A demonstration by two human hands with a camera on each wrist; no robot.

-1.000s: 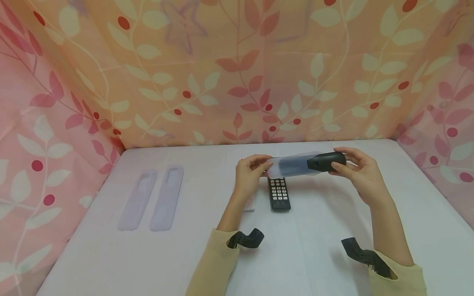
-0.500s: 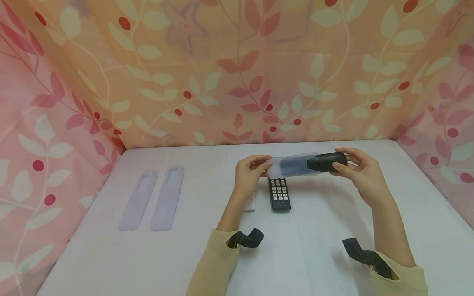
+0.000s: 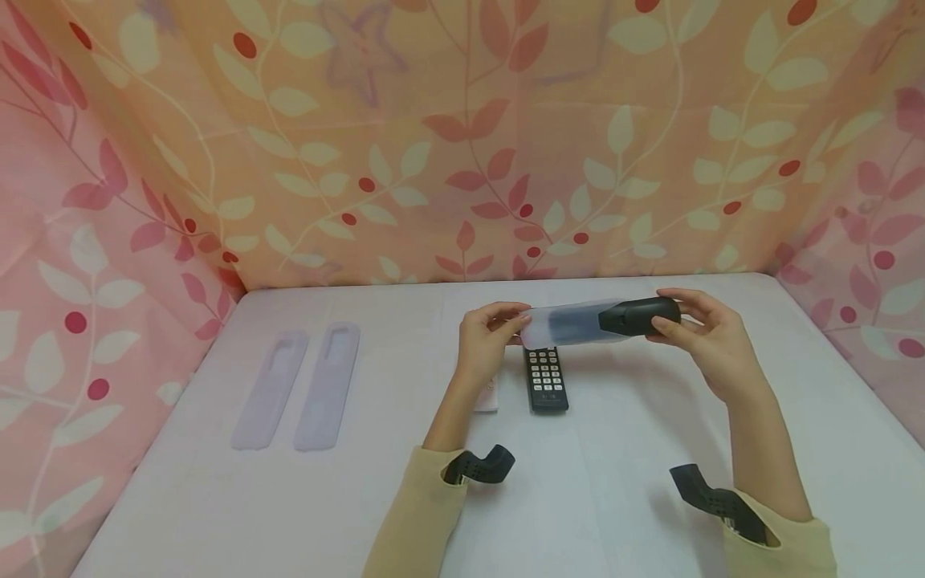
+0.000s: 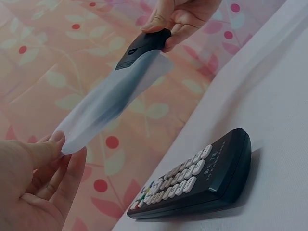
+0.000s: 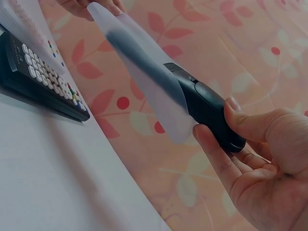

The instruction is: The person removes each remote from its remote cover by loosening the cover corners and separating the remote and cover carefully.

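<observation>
A black remote (image 3: 637,315) (image 4: 144,45) (image 5: 207,108) is held level above the table, most of it inside a translucent silicone sleeve (image 3: 567,325) (image 4: 110,98) (image 5: 139,62). My right hand (image 3: 704,337) (image 5: 260,163) grips the bare black end of that remote. My left hand (image 3: 486,341) (image 4: 36,183) pinches the closed end of the sleeve. Below them a second black remote (image 3: 546,379) (image 4: 197,180) (image 5: 41,77) lies keys up on the white table (image 3: 600,482).
Two more translucent sleeves (image 3: 270,388) (image 3: 327,384) lie side by side at the table's left. A small white thing (image 3: 489,398) lies partly hidden by my left wrist. Floral cloth (image 3: 462,136) walls the back and both sides.
The remote's bare end and my right hand have drifted slightly right. Nothing else has moved.
</observation>
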